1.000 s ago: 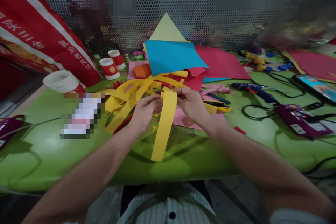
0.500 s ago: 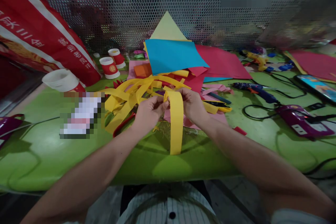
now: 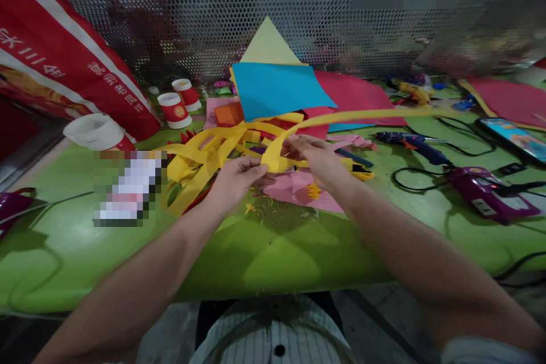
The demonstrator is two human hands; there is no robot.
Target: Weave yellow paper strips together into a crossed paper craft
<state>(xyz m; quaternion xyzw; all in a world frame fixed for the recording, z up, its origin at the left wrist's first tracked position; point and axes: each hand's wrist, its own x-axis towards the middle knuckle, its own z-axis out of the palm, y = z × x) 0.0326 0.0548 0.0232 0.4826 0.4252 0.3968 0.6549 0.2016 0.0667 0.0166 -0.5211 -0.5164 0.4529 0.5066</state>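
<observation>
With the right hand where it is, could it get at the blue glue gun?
Probably yes: the glue gun lies on the green table to the right of the right hand, and nothing covers its handle. That hand is at the raised yellow strip, though, and may have to leave it first.

There are two hands (image 3: 239,179), three cups (image 3: 174,111), one glue gun (image 3: 420,149)

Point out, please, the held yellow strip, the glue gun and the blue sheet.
Yellow strip (image 3: 276,151): head view, on its curved near part.
Glue gun (image 3: 426,153): head view, on its dark blue handle.
Blue sheet (image 3: 279,91): head view, on the middle of its face.
</observation>
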